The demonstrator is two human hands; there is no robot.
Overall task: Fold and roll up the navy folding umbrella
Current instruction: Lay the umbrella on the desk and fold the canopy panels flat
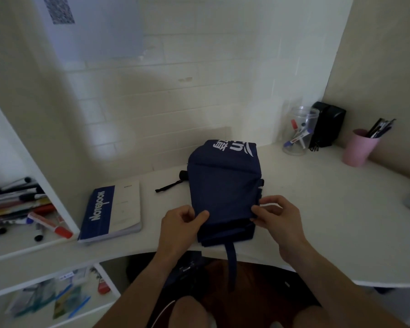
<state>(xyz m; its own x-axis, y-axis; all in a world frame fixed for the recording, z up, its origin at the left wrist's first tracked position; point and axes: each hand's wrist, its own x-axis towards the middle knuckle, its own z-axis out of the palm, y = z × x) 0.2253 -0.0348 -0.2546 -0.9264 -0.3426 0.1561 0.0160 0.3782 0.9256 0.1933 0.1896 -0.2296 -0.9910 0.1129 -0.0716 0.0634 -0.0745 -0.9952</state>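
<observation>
My two bare knees sit lowest in view, under the rounded edge of the smooth white desk [317, 209]; above them my two forearms reach in to the navy umbrella [223, 185], which lies flat on the desk straight in front of me, its near end just at the desk's edge; its cloth is matte, soft and creased, folded into a blocky, roughly rectangular pad with white lettering at the far end; one narrow navy strap [231, 261] hangs from its near end over the desk edge; a black handle [183, 175] with a thin black wrist loop sticks out at its left side. My left hand [179, 227] pinches the left near edge of the cloth, thumb on top, the other fingers curled beneath; my right hand [276, 215] pinches the right near edge the same way, fingers bent and close together. To the left lies one blue-and-white notebook [111, 209], flat, soft-cornered; on the left shelf [21, 247], a loose heap of markers, too many to count. At the far right stand one clear plastic jar [298, 131] holding several markers, one black boxy object [327, 124] behind it, and one pink cup [359, 147] full of pens.
</observation>
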